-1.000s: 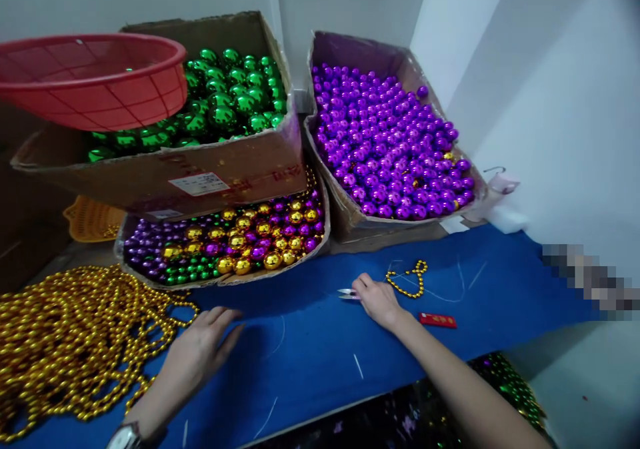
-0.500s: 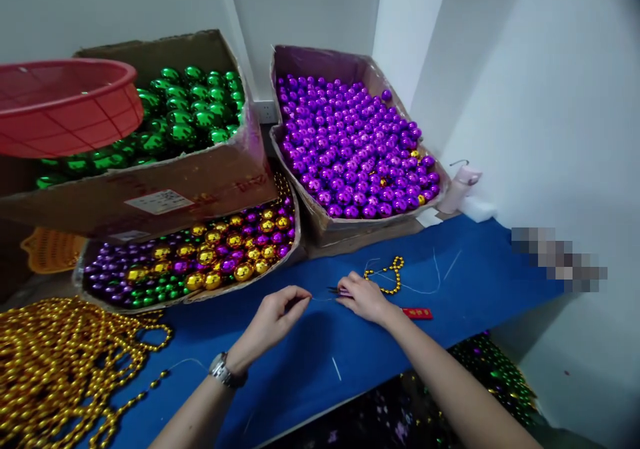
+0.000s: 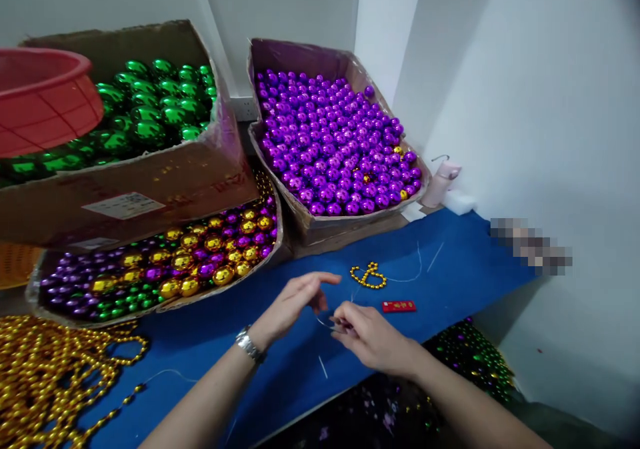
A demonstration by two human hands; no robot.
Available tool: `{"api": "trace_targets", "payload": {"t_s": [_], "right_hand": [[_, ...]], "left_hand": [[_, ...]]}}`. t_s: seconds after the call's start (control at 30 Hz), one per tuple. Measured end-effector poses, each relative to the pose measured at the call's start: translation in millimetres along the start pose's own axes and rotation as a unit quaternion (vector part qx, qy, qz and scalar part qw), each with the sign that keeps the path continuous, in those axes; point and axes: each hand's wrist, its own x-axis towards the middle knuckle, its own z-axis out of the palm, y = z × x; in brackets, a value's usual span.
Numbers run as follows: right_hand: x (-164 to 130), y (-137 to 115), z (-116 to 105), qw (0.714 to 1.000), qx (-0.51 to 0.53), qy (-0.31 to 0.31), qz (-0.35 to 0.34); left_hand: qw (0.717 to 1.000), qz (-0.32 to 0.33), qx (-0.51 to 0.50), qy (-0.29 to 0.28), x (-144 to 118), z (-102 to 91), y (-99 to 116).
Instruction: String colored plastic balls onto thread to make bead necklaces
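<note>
Left hand: the left hand [image 3: 295,299] hovers over the blue table [image 3: 465,269] near its front edge, fingers spread and half curled, thumb and forefinger tips close to a thin thread [image 3: 324,322]; whether they pinch it is hard to make out.
Right hand: the right hand [image 3: 367,334], just beside the left, fingers pressed together, pinches a small item at its tips; the item is mostly hidden and blurred.
Thread: pale, fine, runs between the two hands; its ends are too thin to follow.
Gold strand: a short gold strand [image 3: 369,276] lies looped on the table behind the hands, apart from them.
Red tag: a red tag [image 3: 399,306] lies flat just right of the hands.
Gold chains: a heap of gold chains [image 3: 45,375] at the table's left edge, cut off by the frame.
Boxes: the purple box [image 3: 333,135], the green box [image 3: 125,135] and the mixed box [image 3: 160,269] stand along the back edge; a red basket [image 3: 40,99] hides part of the green box.
Blurred patch: at the right edge.
</note>
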Motion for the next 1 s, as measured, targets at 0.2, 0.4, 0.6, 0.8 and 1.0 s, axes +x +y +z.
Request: {"api": "trace_targets", "payload": {"t_s": [0.2,0.4,0.6,0.8,1.0], "right_hand": [[-42,-7,-72,0.959,0.213,0.181,0.048],[-103,-1,-140,0.893,0.292,0.335,0.079],[-181,8,-145,0.896,0.317,0.258,0.175],[-235,61,-70,0.954,0.104,-0.023,0.281],[-251,95,-27,0.952,-0.062,-0.001,0.301]], "left_hand": [[0.98,0.02,-0.027,-0.195,44,49.9,12],[0.971,0.176,0.14,-0.081,83,36.2,67],[0.894,0.348,0.278,-0.054,70,46.7,108],[0.873,0.25,0.361,-0.211,40,99.3,18],[0.878,0.169,0.386,-0.227,35,143.6,-51]]}}
